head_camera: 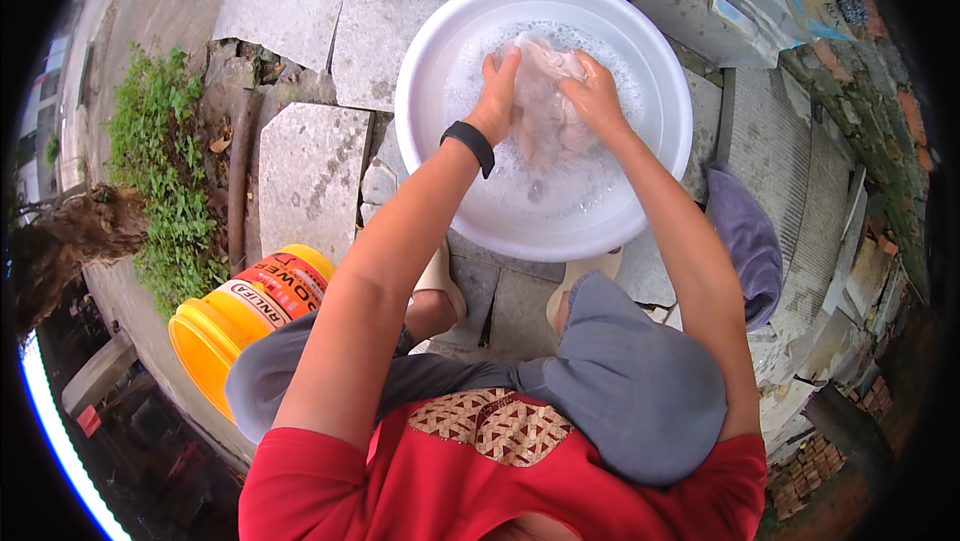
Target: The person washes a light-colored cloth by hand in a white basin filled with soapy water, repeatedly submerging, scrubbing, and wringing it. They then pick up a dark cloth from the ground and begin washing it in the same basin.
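A large round white plastic basin point(431, 188) stands on the paving before me, holding sudsy water. In it lies a wet, pale pinkish cloth point(551, 64), partly under the foam. My right hand point(592, 90) grips the cloth's bunched upper right part between thumb and fingers. At the cloth's left side is my left hand point(499, 94), its thumb and a finger raised; its other fingers are hidden by the hand and murky water, so its hold cannot be told. A black band circles the left wrist.
A yellow bucket point(214, 331) lies tilted at the left, near green weeds point(161, 158). A purple-grey cloth point(742, 241) lies right of the basin. Stone blocks point(705, 8) stand at the upper right. Uneven slabs point(311, 173) surround the basin; my feet are close below it.
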{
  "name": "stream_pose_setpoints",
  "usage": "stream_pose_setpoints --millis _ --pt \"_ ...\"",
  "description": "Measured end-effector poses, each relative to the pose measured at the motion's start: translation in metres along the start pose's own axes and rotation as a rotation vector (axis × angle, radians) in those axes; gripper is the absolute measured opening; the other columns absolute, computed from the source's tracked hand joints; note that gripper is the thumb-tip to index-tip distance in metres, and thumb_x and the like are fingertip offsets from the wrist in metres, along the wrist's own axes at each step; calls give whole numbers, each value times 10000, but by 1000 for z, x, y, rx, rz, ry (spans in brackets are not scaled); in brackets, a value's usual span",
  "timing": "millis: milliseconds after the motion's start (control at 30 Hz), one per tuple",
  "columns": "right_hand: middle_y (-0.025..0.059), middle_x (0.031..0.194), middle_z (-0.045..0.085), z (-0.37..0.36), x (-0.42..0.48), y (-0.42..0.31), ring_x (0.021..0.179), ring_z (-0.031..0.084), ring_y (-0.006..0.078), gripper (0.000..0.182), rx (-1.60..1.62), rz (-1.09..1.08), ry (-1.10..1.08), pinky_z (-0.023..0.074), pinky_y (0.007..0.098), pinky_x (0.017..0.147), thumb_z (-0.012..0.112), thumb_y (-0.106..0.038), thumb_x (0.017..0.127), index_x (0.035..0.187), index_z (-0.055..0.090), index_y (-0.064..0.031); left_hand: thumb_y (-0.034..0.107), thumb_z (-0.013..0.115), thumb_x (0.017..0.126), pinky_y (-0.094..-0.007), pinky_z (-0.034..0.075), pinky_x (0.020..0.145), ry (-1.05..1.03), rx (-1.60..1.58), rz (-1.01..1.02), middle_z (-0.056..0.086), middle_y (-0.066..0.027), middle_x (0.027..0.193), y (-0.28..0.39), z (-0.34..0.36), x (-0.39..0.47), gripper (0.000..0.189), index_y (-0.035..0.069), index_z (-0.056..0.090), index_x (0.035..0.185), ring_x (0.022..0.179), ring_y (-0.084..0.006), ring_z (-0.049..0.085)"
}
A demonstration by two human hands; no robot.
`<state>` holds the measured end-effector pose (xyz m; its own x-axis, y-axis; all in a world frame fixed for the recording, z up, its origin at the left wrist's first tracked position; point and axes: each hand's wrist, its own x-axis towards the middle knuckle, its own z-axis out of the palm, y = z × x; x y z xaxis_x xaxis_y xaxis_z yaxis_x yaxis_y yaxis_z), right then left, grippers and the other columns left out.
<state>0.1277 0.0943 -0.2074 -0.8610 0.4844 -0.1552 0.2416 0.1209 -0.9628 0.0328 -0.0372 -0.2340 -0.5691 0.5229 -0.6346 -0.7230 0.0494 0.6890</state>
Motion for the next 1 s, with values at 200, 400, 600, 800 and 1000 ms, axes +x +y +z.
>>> stream_pose_setpoints --millis 200,400,600,800,1000 --pt "151 821 593 39 -34 -74 716 573 328 174 -193 -324 85 460 372 635 627 -160 754 826 557 -17 570 417 869 -381 439 851 -234 -336 -228 534 -117 1096 27 14 -18 608 58 447 1195 1001 -244 523" --pt "164 650 560 29 6 -40 622 542 365 283 -450 -321 291 432 419 538 632 -276 767 646 523 -45 360 371 950 -368 446 852 36 -211 -109 519 -91 1139 21 49 -36 383 75 464 1187 1044 -224 509" --pt "149 668 558 40 -27 -79 596 541 354 289 -259 -440 209 432 400 527 638 -251 766 635 514 -26 291 361 940 -361 458 751 -328 -18 404 565 -78 1012 -5 8 2 319 80 505 1131 902 -205 547" --pt "137 639 529 4 -2 -54 555 535 328 288 -520 -243 285 415 383 495 650 -237 754 627 472 -50 289 325 944 -375 480 656 90 -101 -183 561 -76 910 40 72 -73 286 78 513 982 814 -228 558" --pt "142 706 549 28 -30 -68 593 539 349 244 -253 -444 205 429 398 538 646 -254 764 700 529 -50 288 373 914 -361 462 708 32 -175 -163 586 -137 847 43 50 -68 317 20 529 979 759 -237 577"
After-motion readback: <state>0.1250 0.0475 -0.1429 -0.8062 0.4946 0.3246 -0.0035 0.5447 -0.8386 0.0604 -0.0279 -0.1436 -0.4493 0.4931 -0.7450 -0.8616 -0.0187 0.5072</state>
